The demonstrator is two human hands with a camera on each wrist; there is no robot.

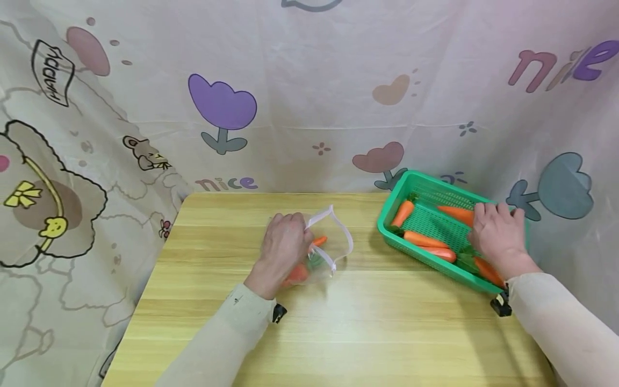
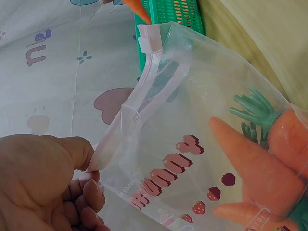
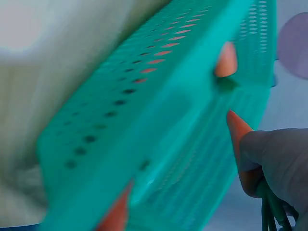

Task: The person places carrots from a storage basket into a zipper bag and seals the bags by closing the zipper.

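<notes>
Bare table (image 1: pixel 387 333) lay open at 6 o'clock; left hand (image 1: pixel 282 244) pinched the zip bag's (image 1: pixel 324 252) rim, right hand (image 1: pixel 495 231) curled around a carrot (image 1: pixel 456 214) in the basket (image 1: pixel 394 201).

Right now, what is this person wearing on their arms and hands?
Both arms wear long, pale cream sleeves reaching the wrists. The left hand and right hand are bare, no gloves or rings visible. A small black device sits at each wrist, under the cuff.
</notes>
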